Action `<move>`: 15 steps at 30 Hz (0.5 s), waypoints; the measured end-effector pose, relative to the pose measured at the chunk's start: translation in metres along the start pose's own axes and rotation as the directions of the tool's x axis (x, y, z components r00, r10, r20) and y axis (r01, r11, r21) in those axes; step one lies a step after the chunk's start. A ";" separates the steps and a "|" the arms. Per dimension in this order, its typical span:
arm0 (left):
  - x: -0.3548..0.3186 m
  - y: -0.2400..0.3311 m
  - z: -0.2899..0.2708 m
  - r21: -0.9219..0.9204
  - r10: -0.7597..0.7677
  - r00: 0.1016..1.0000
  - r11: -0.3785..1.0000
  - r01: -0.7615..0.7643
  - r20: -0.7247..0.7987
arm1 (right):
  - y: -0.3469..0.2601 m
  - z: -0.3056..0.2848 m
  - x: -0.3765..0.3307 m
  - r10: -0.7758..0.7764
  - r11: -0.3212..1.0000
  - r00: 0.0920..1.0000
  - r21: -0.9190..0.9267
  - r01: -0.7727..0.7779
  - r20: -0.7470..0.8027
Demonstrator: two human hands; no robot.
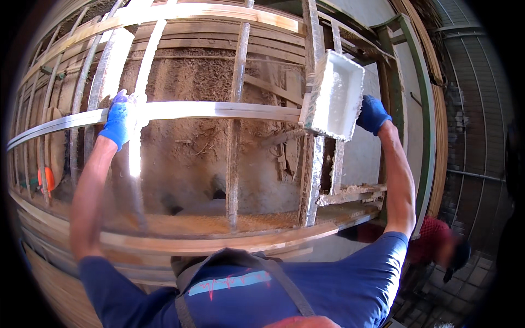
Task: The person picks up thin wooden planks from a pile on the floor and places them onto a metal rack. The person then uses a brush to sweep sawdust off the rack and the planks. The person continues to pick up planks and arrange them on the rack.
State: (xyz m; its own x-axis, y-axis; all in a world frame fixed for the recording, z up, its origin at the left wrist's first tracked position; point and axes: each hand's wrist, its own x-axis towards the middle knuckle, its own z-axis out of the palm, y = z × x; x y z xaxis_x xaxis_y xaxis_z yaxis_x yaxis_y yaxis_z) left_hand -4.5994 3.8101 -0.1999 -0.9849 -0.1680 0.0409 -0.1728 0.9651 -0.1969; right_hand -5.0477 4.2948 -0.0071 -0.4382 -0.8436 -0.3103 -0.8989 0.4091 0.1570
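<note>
A long pale wooden strip (pixel 219 110) lies across the metal bars, seemingly more than one piece laid together. My left hand (pixel 121 119), in a blue glove with pale fingertips, is closed around it left of the middle. Strong light washes out part of those fingers. At the strip's right end stands a white rectangular tub (pixel 337 98) with a rough, crusted rim, its hollow side facing me. My right hand (pixel 373 115), also blue-gloved, grips the tub's right side, its fingers partly hidden behind it. The tub's left edge meets or overlaps the strip's end.
Metal bars (pixel 234 147) cross over a sawdust-covered pit. Near my body runs a wooden beam (pixel 219 240); stacked boards (pixel 219 46) lie at the far side. A green frame (pixel 418 109) rises at right. Another person in a red top (pixel 432 240) is at lower right. Something orange (pixel 48 179) sits far left.
</note>
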 end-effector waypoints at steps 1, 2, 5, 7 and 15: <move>0.007 0.006 -0.011 0.039 0.019 1.000 0.999 -0.018 -0.017 | 0.003 0.009 0.007 0.000 0.999 1.000 -0.037 0.000 0.023; 0.014 0.011 -0.023 0.081 0.038 0.999 0.996 -0.036 -0.033 | 0.007 0.017 0.012 0.002 0.997 0.999 -0.073 0.001 0.046; 0.016 0.020 -0.043 0.074 0.058 0.997 0.996 -0.054 -0.055 | -0.013 0.013 0.039 0.094 0.994 0.995 0.049 -0.096 0.041; 0.011 0.020 -0.028 0.017 0.083 0.984 0.997 -0.081 -0.156 | -0.021 0.029 0.053 -0.018 0.994 0.995 0.109 0.030 -0.103; 0.019 0.029 -0.043 -0.003 0.013 0.998 1.000 -0.013 -0.057 | 0.015 -0.008 0.016 -0.039 0.989 0.996 0.141 0.050 -0.082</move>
State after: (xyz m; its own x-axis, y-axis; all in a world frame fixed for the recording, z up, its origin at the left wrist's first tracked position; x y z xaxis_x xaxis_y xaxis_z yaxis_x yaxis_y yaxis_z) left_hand -4.6226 3.8437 -0.1625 -0.9851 -0.1437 0.0944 -0.1598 0.9678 -0.1945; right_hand -5.0681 4.2844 -0.0021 -0.4011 -0.8845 -0.2385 -0.9115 0.4112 0.0079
